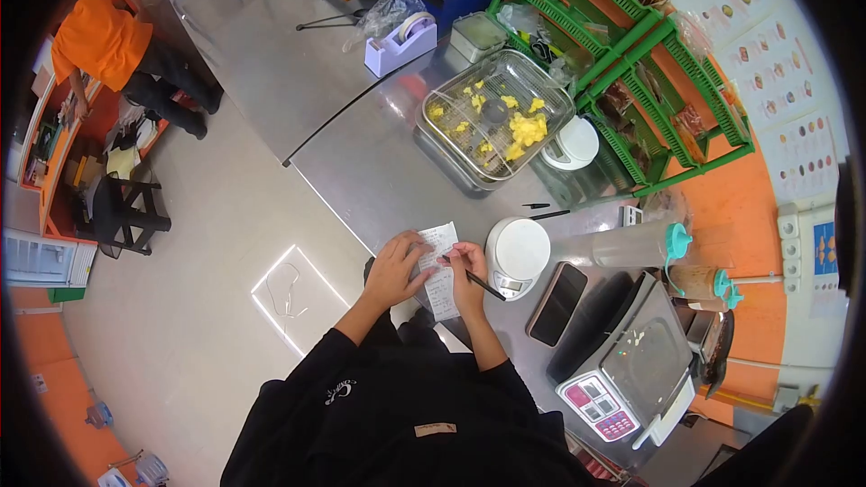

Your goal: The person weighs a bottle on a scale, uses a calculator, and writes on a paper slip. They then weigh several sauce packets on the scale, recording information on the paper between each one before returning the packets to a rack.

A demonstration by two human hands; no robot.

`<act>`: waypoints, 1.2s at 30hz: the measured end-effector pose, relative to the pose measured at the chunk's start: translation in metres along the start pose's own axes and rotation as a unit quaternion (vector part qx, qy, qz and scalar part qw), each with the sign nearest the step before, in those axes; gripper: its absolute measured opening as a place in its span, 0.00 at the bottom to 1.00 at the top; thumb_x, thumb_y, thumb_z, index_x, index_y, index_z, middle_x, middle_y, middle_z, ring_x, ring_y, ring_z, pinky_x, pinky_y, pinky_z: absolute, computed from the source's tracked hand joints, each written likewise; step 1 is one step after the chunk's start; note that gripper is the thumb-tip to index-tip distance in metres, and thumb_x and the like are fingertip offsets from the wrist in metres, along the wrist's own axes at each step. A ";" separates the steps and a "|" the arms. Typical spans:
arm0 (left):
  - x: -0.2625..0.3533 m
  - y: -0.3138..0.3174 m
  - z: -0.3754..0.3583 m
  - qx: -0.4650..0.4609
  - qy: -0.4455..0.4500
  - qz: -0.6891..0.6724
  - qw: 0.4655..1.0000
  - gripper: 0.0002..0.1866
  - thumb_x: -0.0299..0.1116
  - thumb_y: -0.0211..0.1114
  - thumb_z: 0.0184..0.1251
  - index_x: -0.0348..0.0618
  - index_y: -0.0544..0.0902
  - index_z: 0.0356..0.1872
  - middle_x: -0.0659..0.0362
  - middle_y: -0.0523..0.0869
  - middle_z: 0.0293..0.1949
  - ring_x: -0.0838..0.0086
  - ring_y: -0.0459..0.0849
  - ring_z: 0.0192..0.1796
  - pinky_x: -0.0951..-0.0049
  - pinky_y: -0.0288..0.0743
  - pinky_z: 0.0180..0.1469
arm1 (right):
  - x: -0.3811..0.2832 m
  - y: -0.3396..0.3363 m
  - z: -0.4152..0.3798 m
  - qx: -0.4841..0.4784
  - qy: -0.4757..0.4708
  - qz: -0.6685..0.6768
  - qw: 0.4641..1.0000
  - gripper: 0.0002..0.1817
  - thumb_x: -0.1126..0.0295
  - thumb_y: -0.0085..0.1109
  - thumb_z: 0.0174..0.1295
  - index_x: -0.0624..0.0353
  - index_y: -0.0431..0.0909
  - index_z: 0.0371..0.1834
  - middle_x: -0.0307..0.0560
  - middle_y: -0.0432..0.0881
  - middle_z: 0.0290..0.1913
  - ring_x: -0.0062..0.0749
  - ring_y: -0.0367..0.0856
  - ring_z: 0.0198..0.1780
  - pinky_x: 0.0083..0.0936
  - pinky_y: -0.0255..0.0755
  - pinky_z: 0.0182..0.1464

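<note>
A strip of white paper [440, 296] with handwritten lines lies at the edge of the metal table. My left hand [393, 269] rests on the paper's left side with its fingers stretched out. On the other side, my right hand [468, 279] grips a black pen [488, 286], its tip close to the writing. Just right of that hand stands a round white kitchen scale [520, 251]. A phone [557, 304] with a dark screen lies beyond the scale. Two dark pens or sticks lie above the scale.
A clear tray [492, 182] with yellow pieces stands on the metal table [361, 162]. Around it are a tape dispenser [401, 47], green racks [622, 63], turquoise-lidded bottles [631, 246] and a larger scale [645, 352]. A person in orange [104, 36] bends at far left, near a black stool [126, 215].
</note>
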State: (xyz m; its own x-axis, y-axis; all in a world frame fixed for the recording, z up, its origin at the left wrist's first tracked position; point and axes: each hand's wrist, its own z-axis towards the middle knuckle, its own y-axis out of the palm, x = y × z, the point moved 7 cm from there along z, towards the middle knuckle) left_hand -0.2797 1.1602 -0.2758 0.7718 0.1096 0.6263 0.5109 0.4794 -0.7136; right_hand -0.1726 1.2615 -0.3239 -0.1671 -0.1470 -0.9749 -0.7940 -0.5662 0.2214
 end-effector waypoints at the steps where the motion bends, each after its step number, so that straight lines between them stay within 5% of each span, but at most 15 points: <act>1: 0.003 -0.003 0.001 -0.007 0.009 0.000 1.000 0.24 0.45 0.70 0.53 0.46 0.78 0.49 0.52 0.75 0.52 0.53 0.72 0.61 0.57 0.68 0.60 | -0.001 0.000 0.000 -0.004 0.003 -0.004 1.000 0.06 0.76 0.52 0.69 0.65 0.70 0.46 0.43 0.76 0.37 0.25 0.82 0.38 0.20 0.78 0.42; 10: 0.000 0.000 -0.001 -0.056 0.018 0.000 0.998 0.42 0.56 0.75 0.39 0.47 0.74 0.57 0.49 0.70 0.57 0.52 0.67 0.67 0.52 0.63 0.65 | 0.000 0.002 0.000 -0.020 0.024 -0.013 0.999 0.07 0.77 0.55 0.67 0.64 0.70 0.45 0.42 0.75 0.38 0.23 0.80 0.38 0.21 0.78 0.43; 30: 0.002 0.001 -0.001 -0.080 0.005 -0.003 0.997 0.51 0.59 0.78 0.28 0.43 0.71 0.58 0.49 0.70 0.57 0.52 0.63 0.69 0.51 0.54 0.72 | 0.003 -0.001 -0.002 -0.072 0.093 -0.016 0.993 0.08 0.80 0.58 0.63 0.61 0.68 0.39 0.39 0.75 0.31 0.21 0.80 0.31 0.18 0.78 0.33; 36: 0.004 0.003 -0.003 -0.091 0.008 0.014 0.996 0.52 0.60 0.78 0.27 0.43 0.70 0.59 0.49 0.69 0.59 0.52 0.62 0.70 0.51 0.49 0.75 | -0.010 -0.010 -0.025 -0.064 0.082 -0.055 0.993 0.07 0.69 0.50 0.71 0.61 0.70 0.36 0.39 0.74 0.24 0.18 0.74 0.23 0.17 0.72 0.29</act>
State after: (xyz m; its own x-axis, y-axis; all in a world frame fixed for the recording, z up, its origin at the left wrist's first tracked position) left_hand -0.2742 1.1596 -0.2762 0.7927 0.1058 0.6004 0.5470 0.3112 -0.7771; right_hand -0.1487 1.2485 -0.3163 0.0215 -0.2025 -0.9790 -0.7201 -0.6825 0.1254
